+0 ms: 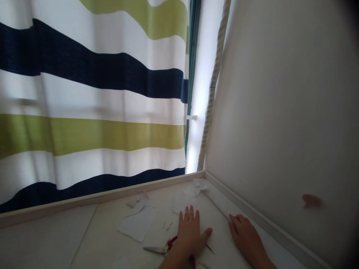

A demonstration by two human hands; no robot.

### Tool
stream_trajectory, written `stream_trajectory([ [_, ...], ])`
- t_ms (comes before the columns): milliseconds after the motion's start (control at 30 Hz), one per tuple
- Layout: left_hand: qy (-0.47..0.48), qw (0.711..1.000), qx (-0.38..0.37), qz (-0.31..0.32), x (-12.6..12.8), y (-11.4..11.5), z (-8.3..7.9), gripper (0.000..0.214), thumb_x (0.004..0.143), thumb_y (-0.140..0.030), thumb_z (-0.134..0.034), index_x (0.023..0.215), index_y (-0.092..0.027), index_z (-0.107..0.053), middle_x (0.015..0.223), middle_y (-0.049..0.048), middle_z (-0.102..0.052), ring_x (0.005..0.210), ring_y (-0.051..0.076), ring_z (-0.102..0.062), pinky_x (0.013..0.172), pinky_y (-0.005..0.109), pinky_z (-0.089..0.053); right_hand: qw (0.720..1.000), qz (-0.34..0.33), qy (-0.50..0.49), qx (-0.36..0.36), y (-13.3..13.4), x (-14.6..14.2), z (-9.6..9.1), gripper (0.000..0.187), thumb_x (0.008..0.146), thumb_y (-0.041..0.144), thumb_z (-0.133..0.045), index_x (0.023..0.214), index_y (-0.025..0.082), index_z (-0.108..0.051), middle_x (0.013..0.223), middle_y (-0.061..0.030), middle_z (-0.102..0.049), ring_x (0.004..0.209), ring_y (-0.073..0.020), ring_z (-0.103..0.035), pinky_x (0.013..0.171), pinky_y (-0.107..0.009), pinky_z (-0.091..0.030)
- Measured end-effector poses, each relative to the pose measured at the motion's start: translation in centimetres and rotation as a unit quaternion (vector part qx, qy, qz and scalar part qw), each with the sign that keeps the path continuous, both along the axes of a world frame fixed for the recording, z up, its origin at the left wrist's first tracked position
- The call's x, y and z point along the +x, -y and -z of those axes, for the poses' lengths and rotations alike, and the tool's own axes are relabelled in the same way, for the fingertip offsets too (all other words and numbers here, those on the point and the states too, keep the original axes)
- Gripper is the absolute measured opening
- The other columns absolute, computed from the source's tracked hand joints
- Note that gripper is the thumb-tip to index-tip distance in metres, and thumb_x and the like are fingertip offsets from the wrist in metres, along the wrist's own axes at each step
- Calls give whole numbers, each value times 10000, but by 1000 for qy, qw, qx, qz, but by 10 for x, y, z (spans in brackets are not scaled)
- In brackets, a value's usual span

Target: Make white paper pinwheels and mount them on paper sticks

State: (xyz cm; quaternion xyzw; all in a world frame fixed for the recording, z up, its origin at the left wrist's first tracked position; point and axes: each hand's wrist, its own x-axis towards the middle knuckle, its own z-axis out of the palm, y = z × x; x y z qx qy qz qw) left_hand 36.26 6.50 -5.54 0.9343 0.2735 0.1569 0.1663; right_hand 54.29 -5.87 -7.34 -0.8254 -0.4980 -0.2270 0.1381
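Observation:
My left hand (191, 231) lies palm down on the white table with its fingers spread, the fingertips at the near edge of a pale sheet of paper (183, 200). Closed around the near end of a thin stick (217, 205) is my right hand (246, 236), by the right side of the table. At the stick's far end sits a crumpled white paper piece (201, 186), perhaps a paper flower. Scissors (155, 249) with red handles lie partly hidden under my left wrist, blades pointing left. A thin dark rod (209, 249) shows beside my left thumb.
Cut white paper (138, 222) and scraps (137, 203) lie left of my left hand, with small bits (168, 226) nearby. A raised rim (157, 185) borders the table at the back and right. Beyond stand a striped curtain (112, 104) and a wall (280, 112).

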Motion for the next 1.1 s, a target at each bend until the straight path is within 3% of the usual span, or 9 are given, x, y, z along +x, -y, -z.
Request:
stream_trajectory([
  [233,0,999,-23,34,-12,0,-8,847,692,-666,-272,1320,-100,-231,1396,182,-144,1280,320,-22,998,529,-30,997,-57,46,29,3,7,5,348,803,320,-381,992,105,-579,831,-134,-633,756,-275,-591,639,-383,-460],
  [400,57,998,-8,33,-17,2,-9,855,701,-640,-301,1315,-51,-218,1389,212,-149,1279,329,4,991,547,12,993,-57,88,62,-1,-7,-7,393,800,329,-354,1004,77,-576,857,-172,-616,780,-324,-564,635,-424,-418],
  [567,136,990,23,21,-27,11,-22,726,775,-557,-276,1321,-88,-184,1399,174,-162,1286,297,-20,987,575,12,987,-108,101,59,-15,-40,-18,351,806,329,-379,997,121,-588,886,-133,-620,831,-301,-543,729,-424,-377],
  [767,202,978,47,-6,-41,14,-39,466,854,-375,-242,1250,-134,-295,1354,134,-296,1264,236,-173,1010,540,18,980,-173,93,42,-33,-75,-31,297,840,295,-367,987,135,-569,913,-113,-628,856,-247,-542,769,-386,-361],
  [900,219,974,61,-11,-72,4,-52,402,855,-312,-263,1205,-128,-332,1313,148,-349,1232,219,-252,1018,512,-41,964,-248,94,-11,-38,-109,-43,292,834,343,-404,998,165,-565,932,-93,-629,878,-220,-542,768,-346,-373],
  [1000,209,974,88,8,-110,-6,-63,379,824,-281,-328,1178,-154,-362,1294,122,-382,1197,203,-317,1028,474,-57,943,-312,98,-60,-43,-138,-46,263,792,397,-475,961,236,-595,929,-54,-639,871,-212,-551,771,-343,-372],
  [1100,183,976,118,20,-155,-16,-71,384,779,-268,-393,1150,-170,-404,1294,102,-388,1217,208,-288,1033,437,-78,924,-359,107,-77,-50,-160,-43,296,765,423,-501,981,250,-607,975,-76,-634,869,-236,-559,752,-365,-376],
])
